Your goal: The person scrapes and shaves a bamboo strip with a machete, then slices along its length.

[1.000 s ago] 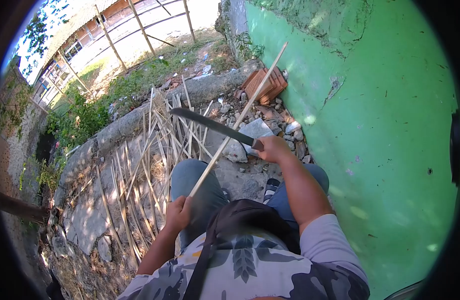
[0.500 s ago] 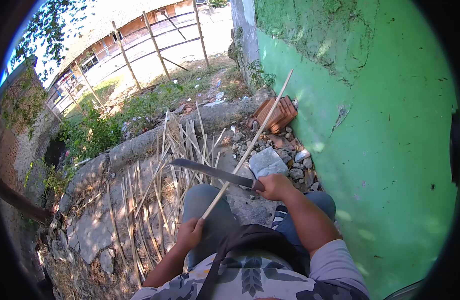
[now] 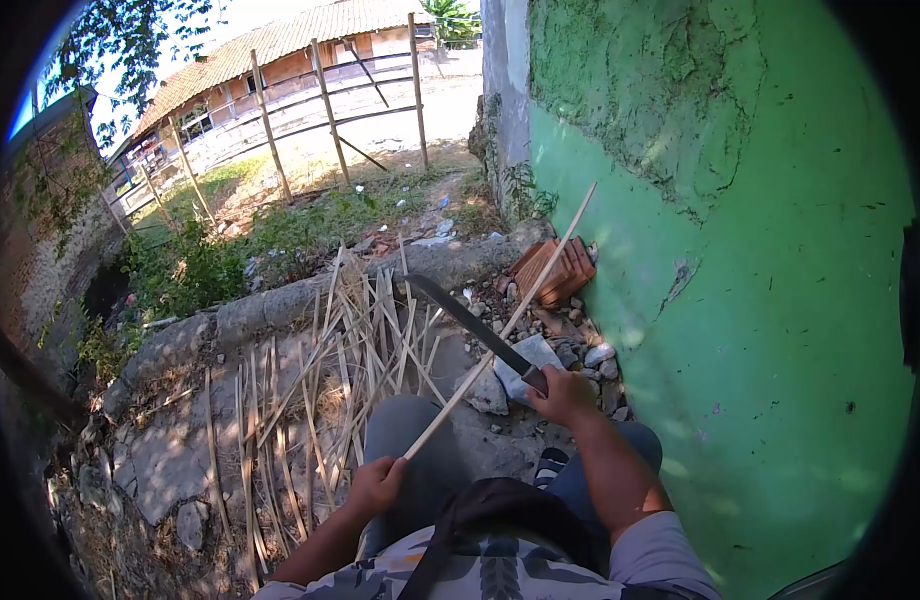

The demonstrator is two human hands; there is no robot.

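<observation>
My left hand (image 3: 378,485) is closed around the near end of a long, pale bamboo strip (image 3: 450,402), beside my left knee. The strip slants up and away to the right. In my right hand (image 3: 565,396) is the handle of a machete (image 3: 460,314), gripped by closed fingers. Its dark blade points up and to the left and crosses the strip about midway; whether they touch I cannot tell. Many similar split bamboo strips (image 3: 325,400) lie in a loose, crisscrossed heap on the ground ahead and to the left.
A green wall (image 3: 770,330) with peeling plaster rises close on my right. Along its foot lie stacked roof tiles (image 3: 555,272), a pale stone block (image 3: 528,366) and rubble. A low concrete ledge (image 3: 280,312) runs across ahead, with plants and a pole fence (image 3: 330,115) beyond.
The machete has swung to a steeper slant, its tip now farther up and right. My right hand has shifted slightly right and down. The view has tilted up a little.
</observation>
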